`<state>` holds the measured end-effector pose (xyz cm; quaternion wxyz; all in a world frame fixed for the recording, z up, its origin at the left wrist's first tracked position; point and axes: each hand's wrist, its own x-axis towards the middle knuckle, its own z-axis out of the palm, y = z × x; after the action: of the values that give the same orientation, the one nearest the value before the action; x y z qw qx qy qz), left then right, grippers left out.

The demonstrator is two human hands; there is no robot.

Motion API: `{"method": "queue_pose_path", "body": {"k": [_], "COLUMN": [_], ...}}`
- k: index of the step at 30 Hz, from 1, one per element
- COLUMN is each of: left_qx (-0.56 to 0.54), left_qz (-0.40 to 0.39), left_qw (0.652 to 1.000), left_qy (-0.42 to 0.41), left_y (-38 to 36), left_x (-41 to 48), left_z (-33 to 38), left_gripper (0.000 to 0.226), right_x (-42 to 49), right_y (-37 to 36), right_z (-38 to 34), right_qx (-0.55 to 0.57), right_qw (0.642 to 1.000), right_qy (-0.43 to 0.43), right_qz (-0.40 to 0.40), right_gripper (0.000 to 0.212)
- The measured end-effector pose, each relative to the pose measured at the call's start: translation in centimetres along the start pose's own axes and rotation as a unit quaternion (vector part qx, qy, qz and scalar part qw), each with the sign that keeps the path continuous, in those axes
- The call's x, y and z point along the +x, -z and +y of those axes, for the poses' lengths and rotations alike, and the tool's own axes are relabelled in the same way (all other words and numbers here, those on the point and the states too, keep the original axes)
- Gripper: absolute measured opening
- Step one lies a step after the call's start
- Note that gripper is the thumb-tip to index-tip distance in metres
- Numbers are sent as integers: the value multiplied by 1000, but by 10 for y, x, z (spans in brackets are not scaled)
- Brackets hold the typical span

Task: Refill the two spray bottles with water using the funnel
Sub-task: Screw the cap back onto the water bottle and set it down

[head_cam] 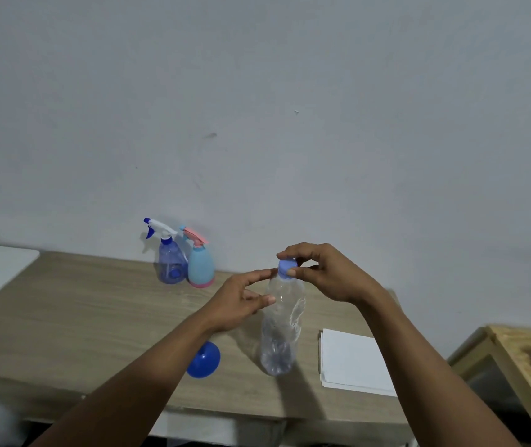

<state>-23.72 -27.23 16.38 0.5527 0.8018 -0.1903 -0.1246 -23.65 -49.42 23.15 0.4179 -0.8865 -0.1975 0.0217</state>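
The right hand (325, 275) pinches the blue cap (286, 269) of the water bottle (281, 330) between thumb and curled fingers. The left hand (238, 301) has forefinger and thumb spread, their tips touching the bottle's shoulder without wrapping it. The bottle is clear, ribbed and upright mid-table. The blue funnel (204, 359) lies near its left, partly under the left forearm. A stack of paper (354, 362) lies near its right. The blue spray bottle (170, 262) and the pink-topped spray bottle (200, 267) stand touching at the wall (257, 124), on the table (80, 317), with bare wood in front of them.
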Motion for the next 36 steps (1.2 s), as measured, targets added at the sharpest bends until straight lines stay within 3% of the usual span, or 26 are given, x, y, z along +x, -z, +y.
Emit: {"method": "queue_pose_path", "body": {"k": [6, 15, 23, 29, 33, 36], "left_qx": [-4, 1, 4, 8, 11, 10], "left_qz": [-1, -3, 10, 0, 8, 9], "left_qw": [1000, 1000, 1000, 1000, 1000, 1000], "left_qy": [1, 4, 0, -14, -6, -5], "left_y": [-2, -4, -7, -11, -12, -13], "left_x": [3, 6, 1, -1, -2, -2], "left_z": [3, 3, 4, 9, 7, 7], "left_gripper": [54, 57, 56, 52, 55, 55], "right_x": [2, -1, -5, -10, -14, -14], "right_y": [-13, 2, -13, -23, -16, -17], "right_z": [8, 13, 15, 15, 20, 19], "right_qx": [47, 7, 49, 69, 66, 59], "right_qw": [996, 1000, 997, 987, 996, 995], "right_qy": [-30, -8, -10, -39, -12, -5], "right_qz": [71, -7, 61, 142, 62, 80], "right_gripper": [28, 30, 22, 36, 37, 24]}}
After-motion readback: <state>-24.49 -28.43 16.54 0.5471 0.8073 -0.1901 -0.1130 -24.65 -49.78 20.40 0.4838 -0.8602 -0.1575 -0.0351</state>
